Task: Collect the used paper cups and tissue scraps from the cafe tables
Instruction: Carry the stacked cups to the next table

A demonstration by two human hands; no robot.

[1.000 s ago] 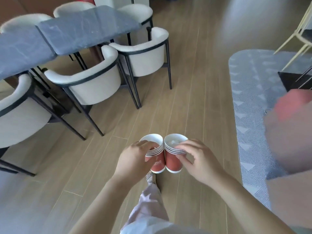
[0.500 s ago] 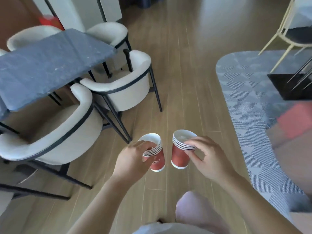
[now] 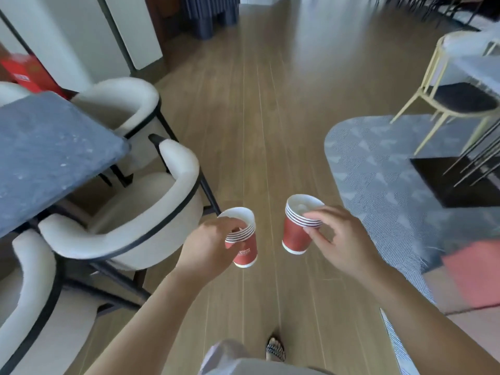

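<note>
Two stacks of red paper cups with white rims hang over the wooden floor in front of me. My left hand (image 3: 208,247) grips the left cup stack (image 3: 243,249) near its rims, thumb inside the top cup. My right hand (image 3: 343,239) pinches the right cup stack (image 3: 296,234) at its rims with the fingertips. Something pale, maybe tissue, lies inside the right stack's top cup. A gap of bare floor separates the two stacks.
A dark stone table (image 3: 46,155) stands at the left with white armchairs (image 3: 151,212) round it. A grey patterned rug (image 3: 378,169) and a gold-legged chair (image 3: 446,98) lie to the right. A blurred pink shape (image 3: 473,274) fills the right edge. Wooden floor runs ahead.
The two cup stacks, side by side and touching a second ago, have moved apart. The view has advanced past the table and chairs along the floor.
</note>
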